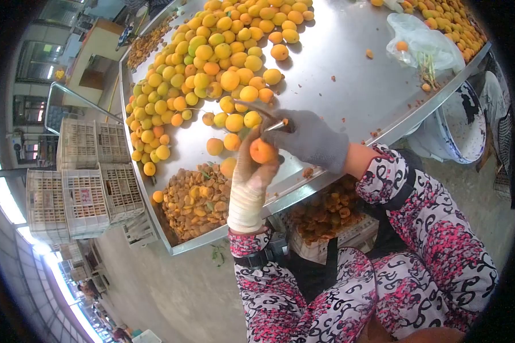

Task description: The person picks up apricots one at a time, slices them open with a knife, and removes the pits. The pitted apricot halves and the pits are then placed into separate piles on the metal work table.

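Note:
My left hand point(248, 178), in a pale glove with the wrist wrapped in white, is closed around an orange apricot point(262, 151). Just above that fruit, my right hand point(315, 140) in a grey knitted glove grips a small knife point(276, 126). A dark, thin, curved part of the knife reaches left over the loose apricots. Beyond both hands spreads a large heap of yellow and orange apricots point(203, 66) on a metal table point(326, 51). Brown apricot pits point(194, 208) lie piled at the table's near left corner, beside my left wrist.
Under the table edge, a crate point(332, 243) holds orange-brown fruit pieces. Stacked plastic crates point(86, 194) stand on the left. To the right are a white bucket point(449, 126), a clear plastic bag point(423, 43) and more apricots point(449, 20). A raised metal rim borders the table.

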Available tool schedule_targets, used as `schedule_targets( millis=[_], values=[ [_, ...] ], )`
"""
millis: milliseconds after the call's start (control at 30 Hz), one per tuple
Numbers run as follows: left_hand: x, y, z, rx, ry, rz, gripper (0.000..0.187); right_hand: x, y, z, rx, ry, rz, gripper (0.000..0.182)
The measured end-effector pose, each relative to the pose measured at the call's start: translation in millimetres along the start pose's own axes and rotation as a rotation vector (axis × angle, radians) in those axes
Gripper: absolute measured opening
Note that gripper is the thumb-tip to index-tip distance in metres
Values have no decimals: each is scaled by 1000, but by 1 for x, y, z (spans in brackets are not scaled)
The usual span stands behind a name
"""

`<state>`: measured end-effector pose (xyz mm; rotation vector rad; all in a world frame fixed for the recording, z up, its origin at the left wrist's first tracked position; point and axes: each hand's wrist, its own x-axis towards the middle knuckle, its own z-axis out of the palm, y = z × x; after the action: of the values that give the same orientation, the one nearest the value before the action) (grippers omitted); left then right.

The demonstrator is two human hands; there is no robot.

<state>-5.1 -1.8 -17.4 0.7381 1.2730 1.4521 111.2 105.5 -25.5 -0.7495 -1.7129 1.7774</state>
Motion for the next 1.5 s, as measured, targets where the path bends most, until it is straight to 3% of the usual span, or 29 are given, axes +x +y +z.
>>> schedule_targets(
  millis=[33,100,200,333,400,800,900,967,1000,1033,1100,1167,1267,1333,1367,1433,1467,1500],
  values=[
    [1,-3,-2,-1,1,1,66,0,-1,-1,-1,-2,0,28],
    [3,-7,-5,-72,5,54,63,-1,-9,-7,-353,-59,-69,27],
    [1,3,-5,-57,140,134,60,-4,-24,-11,-625,-121,-45,29],
    [-3,12,-10,-9,201,175,57,-14,-35,-13,-629,-250,32,33],
    [-5,14,-9,-8,211,164,56,-14,-23,-13,-776,-312,-65,37],
    [-2,3,-14,35,200,155,52,-17,-20,-8,-844,-260,9,38],
    [1,-4,-9,-83,228,177,51,-19,-12,0,-758,-260,64,40],
    [6,-12,-9,-343,196,142,45,-21,-5,6,-695,-226,58,40],
    [11,-37,-25,15,226,277,40,-21,-1,10,-630,-199,52,40],
    [12,-33,-16,14,223,279,40,-22,6,14,-632,-197,51,40],
    [12,-24,3,-759,164,-39,45,-22,13,21,-570,-113,-12,40],
    [14,-24,6,-768,118,-4,51,-22,8,22,-560,-111,17,40],
    [19,-27,-7,-690,106,21,46,-20,-1,17,-552,-117,20,41],
    [21,-24,-15,183,190,352,46,-18,-4,13,-552,-124,-5,41],
    [18,-24,-16,183,189,349,46,-18,-5,12,-597,-154,4,42],
    [10,-5,-3,-304,198,179,46,-19,-4,14,-639,-186,14,42],
    [7,-10,2,170,227,429,50,-19,-4,17,-684,-193,21,42],
    [7,-11,1,170,231,426,50,-20,-4,19,-730,-201,28,42]
  ],
)
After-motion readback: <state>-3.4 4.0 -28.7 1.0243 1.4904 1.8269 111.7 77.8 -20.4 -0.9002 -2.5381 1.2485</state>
